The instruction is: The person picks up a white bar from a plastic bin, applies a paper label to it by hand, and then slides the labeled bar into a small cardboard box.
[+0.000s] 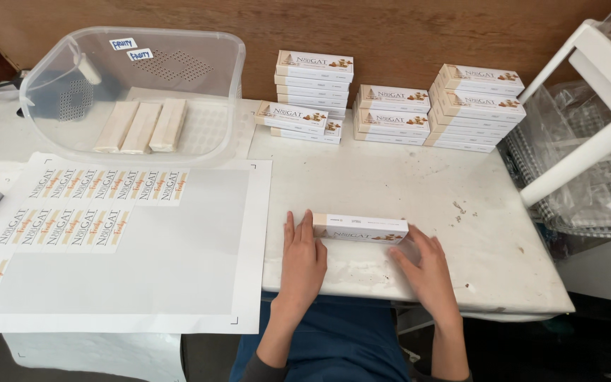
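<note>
A long white and tan carton point(360, 228) lies on the white table point(390, 177) near its front edge. My left hand point(303, 260) lies flat against the carton's left end, fingers together and pointing away from me. My right hand point(426, 267) touches the carton's right end from the front, fingers spread a little. Neither hand lifts the carton; it rests on the table between them.
Three stacks of the same cartons point(390, 106) stand at the back. A clear plastic tub point(136, 92) holds three wrapped bars point(141, 126). A large sticker sheet point(121, 240) with several labels lies at left. A white chair point(588, 120) stands at right.
</note>
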